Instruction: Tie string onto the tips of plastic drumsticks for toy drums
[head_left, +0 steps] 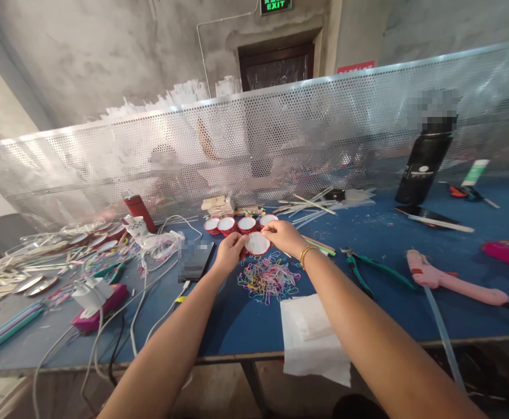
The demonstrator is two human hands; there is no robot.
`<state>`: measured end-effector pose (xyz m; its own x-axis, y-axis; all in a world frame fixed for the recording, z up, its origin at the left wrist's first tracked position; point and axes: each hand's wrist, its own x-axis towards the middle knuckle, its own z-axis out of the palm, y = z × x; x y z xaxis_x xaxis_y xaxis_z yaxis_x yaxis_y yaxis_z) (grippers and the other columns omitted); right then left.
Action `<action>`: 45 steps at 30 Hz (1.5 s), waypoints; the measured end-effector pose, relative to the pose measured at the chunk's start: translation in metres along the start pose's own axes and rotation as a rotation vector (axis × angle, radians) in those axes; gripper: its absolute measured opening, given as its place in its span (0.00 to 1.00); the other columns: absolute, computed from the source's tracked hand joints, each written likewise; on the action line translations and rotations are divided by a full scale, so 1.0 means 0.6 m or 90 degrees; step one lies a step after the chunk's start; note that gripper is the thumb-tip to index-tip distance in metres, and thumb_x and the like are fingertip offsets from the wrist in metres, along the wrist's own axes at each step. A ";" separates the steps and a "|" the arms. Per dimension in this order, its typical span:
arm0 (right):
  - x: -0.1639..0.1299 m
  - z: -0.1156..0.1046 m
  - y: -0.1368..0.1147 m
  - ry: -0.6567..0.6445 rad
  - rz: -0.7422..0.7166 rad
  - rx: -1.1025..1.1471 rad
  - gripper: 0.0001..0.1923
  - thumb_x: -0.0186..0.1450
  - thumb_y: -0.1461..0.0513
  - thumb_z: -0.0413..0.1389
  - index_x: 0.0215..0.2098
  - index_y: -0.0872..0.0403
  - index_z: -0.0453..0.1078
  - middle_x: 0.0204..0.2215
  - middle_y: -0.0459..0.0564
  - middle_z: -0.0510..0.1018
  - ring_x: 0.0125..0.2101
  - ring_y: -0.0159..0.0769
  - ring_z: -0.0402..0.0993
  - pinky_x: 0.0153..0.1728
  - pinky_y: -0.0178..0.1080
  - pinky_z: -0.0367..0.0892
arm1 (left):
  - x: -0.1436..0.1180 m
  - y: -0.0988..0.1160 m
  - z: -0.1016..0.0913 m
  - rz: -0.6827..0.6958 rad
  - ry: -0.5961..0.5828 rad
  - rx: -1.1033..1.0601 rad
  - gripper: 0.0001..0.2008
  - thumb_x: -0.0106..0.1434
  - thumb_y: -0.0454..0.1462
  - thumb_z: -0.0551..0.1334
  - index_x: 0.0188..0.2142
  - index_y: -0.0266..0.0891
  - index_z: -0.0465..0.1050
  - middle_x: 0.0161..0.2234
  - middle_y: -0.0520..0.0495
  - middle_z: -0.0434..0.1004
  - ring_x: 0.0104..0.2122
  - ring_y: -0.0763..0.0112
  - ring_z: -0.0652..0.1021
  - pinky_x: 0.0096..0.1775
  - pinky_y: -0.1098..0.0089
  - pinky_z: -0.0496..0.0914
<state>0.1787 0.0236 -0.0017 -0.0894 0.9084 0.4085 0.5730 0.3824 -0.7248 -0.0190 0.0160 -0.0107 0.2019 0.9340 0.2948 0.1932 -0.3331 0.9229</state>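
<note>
Both hands pinching one small red cup above a heap of rubber bands.

Left hand [230, 249] and right hand [284, 235] closed on the cup [257, 244] from either side, over the blue table [411, 314]; rubber bands [268, 279] just below, four more cups [239, 224] behind, phone [195, 260] left, pliers [370, 269] right.

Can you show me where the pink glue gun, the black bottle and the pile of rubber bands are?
pink glue gun [450, 283], head view, middle of its body
black bottle [423, 166], head view, its side
pile of rubber bands [268, 278], head view, centre of the heap
</note>
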 end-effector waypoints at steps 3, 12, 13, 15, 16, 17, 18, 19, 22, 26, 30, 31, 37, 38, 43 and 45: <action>-0.002 0.000 -0.002 -0.018 0.020 0.013 0.08 0.66 0.64 0.57 0.29 0.54 0.76 0.20 0.45 0.77 0.24 0.33 0.73 0.28 0.33 0.63 | 0.000 0.000 0.000 -0.002 -0.004 0.002 0.21 0.58 0.54 0.64 0.25 0.41 0.63 0.16 0.57 0.66 0.15 0.78 0.65 0.21 0.73 0.58; 0.001 0.002 0.004 -0.021 0.048 0.073 0.05 0.66 0.63 0.58 0.34 0.54 0.77 0.23 0.44 0.79 0.24 0.32 0.75 0.29 0.33 0.66 | 0.008 -0.011 0.002 0.051 0.022 0.011 0.19 0.57 0.53 0.65 0.28 0.41 0.66 0.18 0.55 0.68 0.20 0.75 0.68 0.25 0.72 0.62; 0.002 0.003 0.005 -0.020 0.044 0.070 0.05 0.66 0.63 0.59 0.34 0.55 0.77 0.24 0.45 0.79 0.24 0.32 0.75 0.29 0.33 0.66 | 0.008 -0.011 0.002 0.052 0.027 0.015 0.19 0.56 0.53 0.65 0.27 0.41 0.67 0.18 0.55 0.68 0.20 0.74 0.69 0.26 0.72 0.62; 0.002 0.003 0.007 -0.013 0.037 0.057 0.06 0.66 0.63 0.59 0.34 0.55 0.78 0.25 0.46 0.80 0.25 0.32 0.75 0.31 0.33 0.66 | 0.007 -0.010 0.002 0.049 0.025 0.028 0.18 0.57 0.53 0.64 0.26 0.41 0.66 0.18 0.55 0.68 0.21 0.74 0.68 0.26 0.72 0.62; 0.002 0.003 0.007 -0.008 0.035 0.046 0.06 0.66 0.63 0.59 0.33 0.55 0.78 0.26 0.46 0.80 0.26 0.32 0.74 0.31 0.33 0.66 | 0.006 -0.009 0.001 0.047 0.020 0.038 0.18 0.58 0.52 0.63 0.26 0.41 0.66 0.18 0.55 0.68 0.20 0.74 0.68 0.26 0.72 0.61; 0.001 0.002 0.007 -0.004 0.036 0.037 0.06 0.66 0.63 0.59 0.33 0.55 0.78 0.26 0.46 0.80 0.26 0.32 0.74 0.32 0.34 0.65 | 0.005 -0.008 0.001 0.045 0.015 0.051 0.18 0.59 0.52 0.62 0.25 0.41 0.65 0.18 0.54 0.67 0.20 0.74 0.67 0.25 0.72 0.60; 0.001 0.001 0.006 -0.003 0.038 0.029 0.07 0.66 0.63 0.59 0.32 0.55 0.78 0.26 0.46 0.80 0.26 0.32 0.74 0.32 0.34 0.65 | 0.004 -0.007 0.000 0.044 0.010 0.064 0.18 0.60 0.52 0.62 0.25 0.41 0.65 0.18 0.54 0.67 0.20 0.74 0.67 0.25 0.72 0.59; 0.000 0.001 0.006 -0.003 0.039 0.025 0.07 0.66 0.63 0.58 0.32 0.55 0.78 0.26 0.46 0.80 0.26 0.32 0.73 0.32 0.34 0.64 | 0.004 -0.006 0.000 0.045 0.007 0.076 0.18 0.60 0.51 0.61 0.24 0.41 0.64 0.17 0.54 0.66 0.20 0.74 0.66 0.25 0.71 0.59; 0.000 -0.002 0.005 -0.007 0.042 0.027 0.07 0.66 0.63 0.59 0.31 0.55 0.78 0.25 0.46 0.80 0.27 0.32 0.73 0.31 0.33 0.63 | 0.004 -0.006 -0.001 0.052 0.000 0.107 0.18 0.62 0.50 0.59 0.24 0.42 0.64 0.17 0.55 0.66 0.20 0.74 0.66 0.26 0.71 0.59; 0.002 -0.003 0.008 -0.010 0.033 0.042 0.06 0.66 0.64 0.59 0.32 0.56 0.78 0.26 0.46 0.80 0.27 0.32 0.73 0.31 0.33 0.64 | 0.007 -0.012 -0.003 0.045 -0.017 0.145 0.17 0.64 0.50 0.58 0.25 0.42 0.65 0.19 0.54 0.67 0.20 0.73 0.67 0.26 0.71 0.60; 0.004 0.000 0.014 -0.012 0.013 0.063 0.05 0.65 0.63 0.60 0.34 0.55 0.79 0.25 0.46 0.80 0.27 0.31 0.74 0.31 0.33 0.65 | 0.008 -0.016 -0.005 0.053 -0.027 0.157 0.15 0.66 0.47 0.57 0.26 0.41 0.66 0.19 0.54 0.68 0.21 0.72 0.69 0.27 0.71 0.61; 0.004 0.001 0.015 -0.014 0.012 0.070 0.05 0.65 0.63 0.60 0.34 0.55 0.79 0.25 0.46 0.80 0.26 0.31 0.74 0.31 0.33 0.66 | 0.009 -0.016 -0.005 0.057 -0.024 0.156 0.14 0.66 0.46 0.57 0.27 0.41 0.67 0.19 0.54 0.68 0.21 0.72 0.69 0.28 0.71 0.61; -0.001 0.004 0.011 -0.038 0.065 0.068 0.07 0.66 0.62 0.60 0.33 0.56 0.79 0.25 0.48 0.82 0.26 0.34 0.76 0.30 0.34 0.67 | 0.012 -0.022 -0.008 0.069 -0.001 0.140 0.13 0.64 0.46 0.60 0.28 0.41 0.69 0.19 0.54 0.69 0.21 0.72 0.69 0.27 0.71 0.62; -0.001 0.003 0.011 -0.036 0.065 0.062 0.07 0.66 0.61 0.60 0.33 0.56 0.78 0.25 0.49 0.82 0.26 0.34 0.77 0.30 0.34 0.67 | 0.013 -0.024 -0.007 0.068 0.002 0.137 0.13 0.64 0.47 0.60 0.28 0.41 0.70 0.19 0.54 0.69 0.21 0.72 0.69 0.27 0.71 0.62; -0.004 0.004 0.011 -0.031 0.047 0.070 0.07 0.66 0.61 0.60 0.32 0.55 0.79 0.25 0.48 0.83 0.26 0.33 0.77 0.30 0.33 0.67 | 0.013 -0.026 -0.003 0.041 0.023 0.034 0.13 0.61 0.47 0.64 0.37 0.40 0.74 0.24 0.52 0.73 0.22 0.71 0.72 0.27 0.71 0.67; -0.004 0.005 0.010 -0.041 0.049 0.076 0.07 0.66 0.62 0.60 0.33 0.55 0.79 0.26 0.49 0.83 0.26 0.33 0.77 0.30 0.33 0.68 | 0.011 -0.024 -0.003 0.041 0.031 0.012 0.15 0.61 0.48 0.64 0.38 0.39 0.75 0.24 0.52 0.73 0.22 0.72 0.72 0.26 0.71 0.67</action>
<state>0.1798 0.0241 -0.0090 -0.1031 0.9432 0.3159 0.4793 0.3254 -0.8151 -0.0219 0.0272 -0.0214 0.1676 0.9154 0.3661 0.1986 -0.3951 0.8969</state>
